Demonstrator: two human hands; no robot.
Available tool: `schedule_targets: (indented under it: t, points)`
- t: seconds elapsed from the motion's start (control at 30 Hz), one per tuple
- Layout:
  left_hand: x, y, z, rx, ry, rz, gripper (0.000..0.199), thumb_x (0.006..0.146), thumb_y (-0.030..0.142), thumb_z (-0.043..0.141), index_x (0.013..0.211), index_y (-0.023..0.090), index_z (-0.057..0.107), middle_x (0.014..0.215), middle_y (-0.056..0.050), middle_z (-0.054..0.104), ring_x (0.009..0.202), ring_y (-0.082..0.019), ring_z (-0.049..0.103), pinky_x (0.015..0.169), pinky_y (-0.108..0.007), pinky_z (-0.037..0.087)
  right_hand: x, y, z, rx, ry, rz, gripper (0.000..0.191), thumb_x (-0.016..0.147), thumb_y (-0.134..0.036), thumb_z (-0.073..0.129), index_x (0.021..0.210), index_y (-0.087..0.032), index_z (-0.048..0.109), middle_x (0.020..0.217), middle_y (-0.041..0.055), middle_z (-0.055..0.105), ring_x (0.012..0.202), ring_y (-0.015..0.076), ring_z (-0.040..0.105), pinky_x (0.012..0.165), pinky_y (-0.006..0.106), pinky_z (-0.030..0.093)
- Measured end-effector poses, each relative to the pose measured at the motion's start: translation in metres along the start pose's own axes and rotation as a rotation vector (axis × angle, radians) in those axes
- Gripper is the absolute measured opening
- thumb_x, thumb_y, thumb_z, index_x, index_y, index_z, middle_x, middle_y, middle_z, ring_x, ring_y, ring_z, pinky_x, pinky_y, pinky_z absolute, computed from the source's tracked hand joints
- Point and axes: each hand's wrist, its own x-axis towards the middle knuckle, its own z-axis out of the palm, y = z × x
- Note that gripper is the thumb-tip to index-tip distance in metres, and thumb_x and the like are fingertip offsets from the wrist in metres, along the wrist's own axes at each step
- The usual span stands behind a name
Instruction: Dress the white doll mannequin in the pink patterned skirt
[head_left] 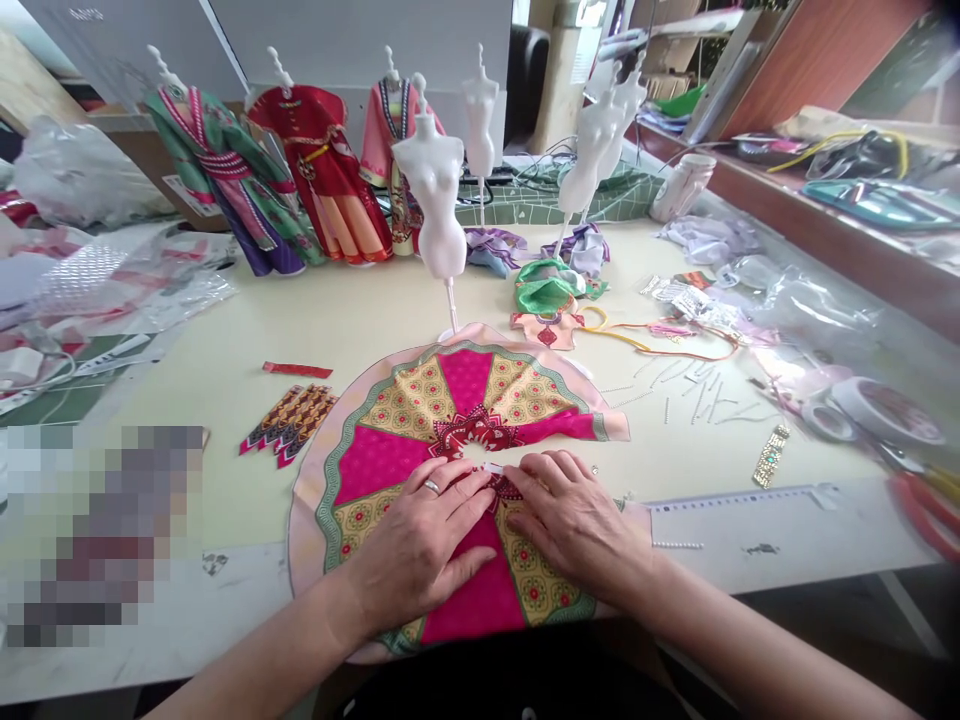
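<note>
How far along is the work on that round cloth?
Looks done: three outfits on stands behind. In hand: left hand and right hand meet at a white strip by the centre of the round cloth. Likely left: its right side lies open; the nearest form is bare.

Pretty busy table here: upper left has a mini green floral robe with pink trim [232, 165] beside a red dress with a peach skirt [322, 170], both on stands. White plastic dress-form torsos [433, 190] stand upper middle, and a crumpled white soda can [684, 187] sits upper right.
</note>
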Motion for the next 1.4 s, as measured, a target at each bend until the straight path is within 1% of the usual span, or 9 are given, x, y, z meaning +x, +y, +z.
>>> schedule_targets:
  t: [0.2,0.37,0.6,0.8,0.97,1.07,1.13,1.3,1.4]
  points:
    - [-0.001,-0.002,-0.002,0.031,0.004,-0.011,0.042,0.087,0.033,0.054,0.124,0.012,0.055,0.128,-0.013,0.058,0.124,-0.030,0.045,0.103,-0.050,0.037,-0.001,0.002,0.001,0.005,0.012,-0.007,0.029,0.089,-0.026,0.054,0.116,-0.018,0.054,0.103,0.0090,0.053,0.096,0.0258,0.046,0.084,0.043,0.045]
    - [-0.018,0.000,-0.009,0.051,0.124,-0.052,0.040,0.085,0.024,0.057,0.122,0.010,0.053,0.131,-0.016,0.055,0.127,-0.028,0.042,0.105,-0.045,0.037,-0.007,0.007,0.000,0.074,0.073,-0.020,0.033,0.091,-0.027,0.052,0.121,-0.014,0.050,0.105,0.0098,0.055,0.098,0.0255,0.046,0.087,0.042,0.044]
    - [-0.047,0.021,-0.010,0.050,0.044,-0.011,0.031,0.085,0.019,0.057,0.115,0.012,0.059,0.126,-0.013,0.059,0.122,-0.028,0.048,0.100,-0.045,0.042,-0.022,0.015,-0.001,0.091,0.175,-0.025,0.022,0.092,-0.022,0.048,0.111,-0.014,0.056,0.099,0.0094,0.058,0.091,0.0234,0.049,0.083,0.041,0.045]
    - [-0.051,0.024,-0.006,0.035,0.100,-0.069,0.030,0.085,0.015,0.055,0.115,0.012,0.058,0.120,-0.013,0.062,0.115,-0.026,0.053,0.096,-0.042,0.045,-0.033,0.018,-0.002,0.080,0.235,-0.040,0.023,0.091,-0.020,0.049,0.112,-0.013,0.056,0.098,0.0102,0.060,0.090,0.0229,0.051,0.082,0.040,0.046]
    - [-0.043,0.022,-0.009,0.014,0.130,-0.123,0.027,0.087,0.018,0.054,0.113,0.015,0.058,0.110,-0.009,0.067,0.103,-0.022,0.060,0.089,-0.036,0.049,-0.032,0.018,-0.004,0.098,0.207,-0.030,0.019,0.091,-0.020,0.049,0.107,-0.014,0.057,0.094,0.0088,0.060,0.086,0.0223,0.051,0.079,0.040,0.045]
    - [-0.030,0.016,-0.012,-0.008,0.191,-0.195,0.023,0.088,0.018,0.054,0.111,0.017,0.058,0.102,-0.006,0.069,0.096,-0.020,0.062,0.087,-0.035,0.050,-0.021,0.016,-0.005,0.097,0.198,-0.009,0.017,0.092,-0.022,0.049,0.104,-0.016,0.058,0.092,0.0077,0.060,0.087,0.0222,0.052,0.080,0.040,0.044]
    - [-0.017,0.012,-0.012,-0.001,0.185,-0.261,0.020,0.088,0.019,0.052,0.107,0.018,0.059,0.099,-0.005,0.069,0.092,-0.020,0.063,0.084,-0.035,0.050,-0.011,0.014,-0.005,0.088,0.181,0.001,0.015,0.092,-0.023,0.048,0.100,-0.016,0.059,0.091,0.0075,0.059,0.088,0.0227,0.052,0.081,0.040,0.044]
    - [0.020,0.004,-0.010,-0.001,-0.052,-0.414,0.018,0.089,0.018,0.047,0.103,0.020,0.059,0.096,-0.005,0.066,0.088,-0.022,0.062,0.078,-0.036,0.051,0.009,0.007,-0.005,0.042,0.138,0.024,0.010,0.090,-0.019,0.049,0.090,-0.017,0.059,0.087,0.0066,0.055,0.083,0.0225,0.050,0.076,0.037,0.043]
    - [0.034,0.003,-0.008,-0.004,-0.153,-0.452,0.015,0.087,0.017,0.049,0.097,0.019,0.060,0.096,-0.005,0.063,0.087,-0.022,0.061,0.075,-0.035,0.050,0.011,0.004,-0.005,0.017,0.120,0.046,0.008,0.088,-0.015,0.051,0.084,-0.017,0.058,0.086,0.0061,0.054,0.082,0.0223,0.049,0.073,0.036,0.043]
